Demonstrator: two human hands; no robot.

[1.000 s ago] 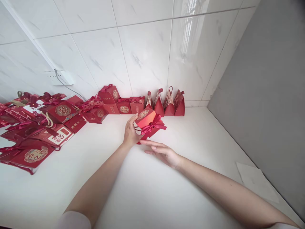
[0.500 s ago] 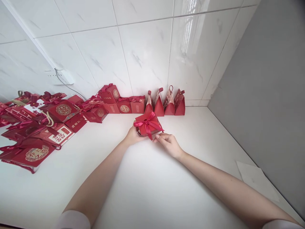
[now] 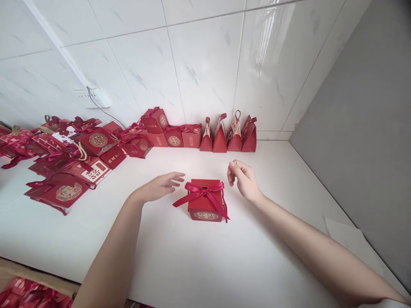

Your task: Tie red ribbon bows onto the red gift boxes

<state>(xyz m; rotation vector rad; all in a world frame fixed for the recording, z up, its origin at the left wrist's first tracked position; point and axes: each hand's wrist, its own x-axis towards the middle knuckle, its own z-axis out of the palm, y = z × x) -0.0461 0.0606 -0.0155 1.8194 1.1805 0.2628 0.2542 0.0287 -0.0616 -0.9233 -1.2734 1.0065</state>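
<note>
A red gift box [image 3: 205,207] stands upright on the white table in front of me, with a gold emblem low on its front. A crimson ribbon bow [image 3: 204,191] is tied across its top, and its tails hang down both sides. My left hand [image 3: 160,186] hovers just left of the box, open and apart from it, fingers stretched towards it. On the other side, my right hand [image 3: 244,179] is held off the box, its fingers curled in and thumb against the forefinger, with nothing visible in them.
Along the tiled wall stand several triangular red boxes [image 3: 220,139] and several square ribboned boxes [image 3: 174,139]. More red boxes [image 3: 70,190] are heaped at the left. Beneath the table's lower left edge lies a pile of red packaging [image 3: 32,295]. A grey panel [image 3: 362,128] bounds the right.
Both hands have let go of the box and drawn apart to either side. The box has come down nearer to me and now stands on the table with its emblem facing me.
</note>
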